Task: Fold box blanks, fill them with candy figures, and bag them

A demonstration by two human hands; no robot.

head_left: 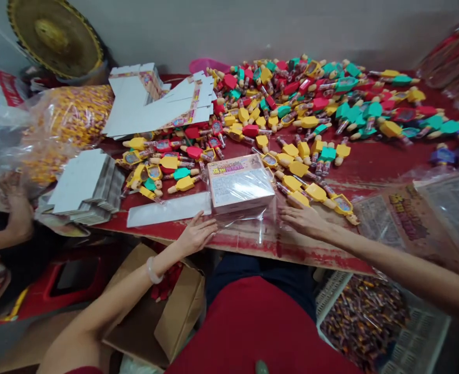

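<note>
A printed cardboard box (240, 183) in loose clear plastic film lies flat near the table's front edge. To its lower left is my left hand (198, 234), its fingers stretched out over the table edge beside the film. At the box's right, my right hand (305, 221) lies low with fingers extended toward the film's edge. Neither hand shows anything gripped. A long pale strip (169, 209) rests on the table left of the box. Small toys with yellow paddle-shaped parts (297, 169) and clear tubes lie close behind my right hand.
A pile of red, green and yellow toys (291, 96) spreads along the back of the red table (373, 169). Stacked white cartons (87, 182) and a candy bag (71, 114) stand left. Printed wrapped boxes (412, 218) lie right. Below are a cardboard box (180, 317) and a crate (332, 298). Another person's arm (16, 218) shows left.
</note>
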